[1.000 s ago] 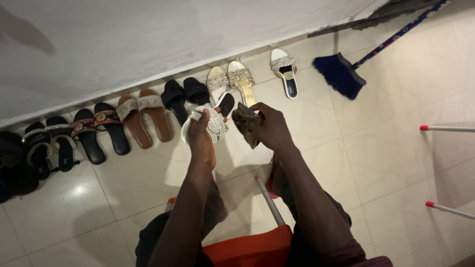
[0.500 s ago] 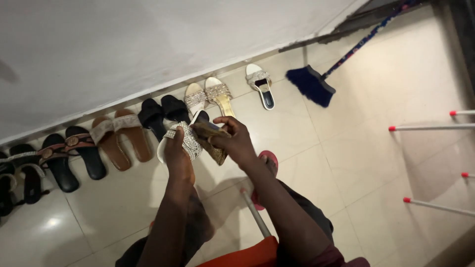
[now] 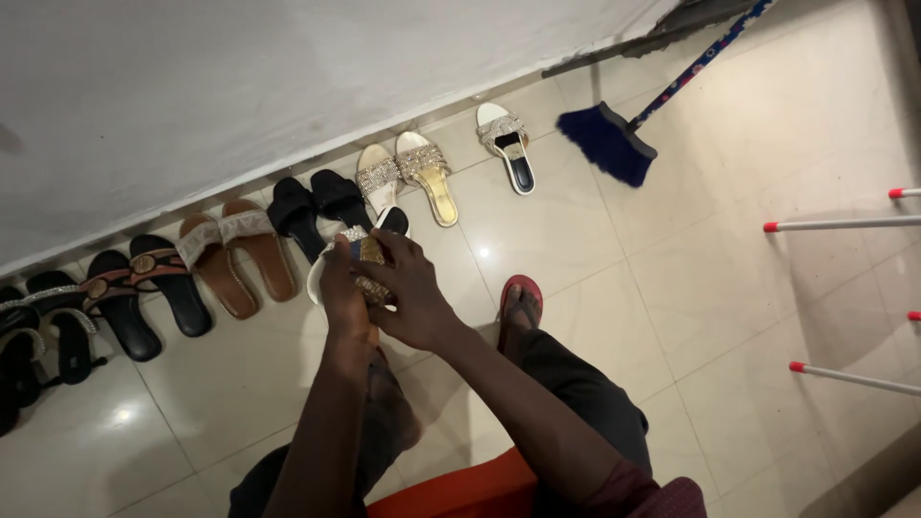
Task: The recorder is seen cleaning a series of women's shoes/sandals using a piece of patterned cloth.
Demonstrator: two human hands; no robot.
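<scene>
Head view, looking down at both hands.

Left hand (image 3: 342,284): fingers wrapped round a white sandal (image 3: 392,220) with a glittery strap, held up off the floor (image 3: 576,249), just in front of the shoe row. Toe end hidden behind the hands; the dark heel pad showed above them.

Right hand (image 3: 414,299): fingers clenched on a brownish cloth (image 3: 368,251), pressed flat onto the strap. Most of the cloth was covered by the hand.

Step in hand, as I judged it: wiping the strap, cloth on and contact made. Further rubbing would call for a firm left grip, so the sandal does not twist, and light pressure over the stones (they look easy to snag).

Around:
- Row along the wall (image 3: 288,77): gold pair (image 3: 413,173), black pair (image 3: 312,203), brown pair (image 3: 235,251), then darker slides running off to the left.
- Lone sandal (image 3: 506,144), white, same glittery strap, at the right end of the row, apart from the gold pair.
- Broom (image 3: 606,142), blue bristles, patterned handle leaning up to the wall.
- Red slipper (image 3: 519,295) on a foot, just right of the hands.
- White rods (image 3: 835,225) with red tips, far right.
- Orange seat (image 3: 460,489) at the bottom edge.

Packages, labels, signs: none that I could see. Round metal badges on two dark slides, too small to read.
</scene>
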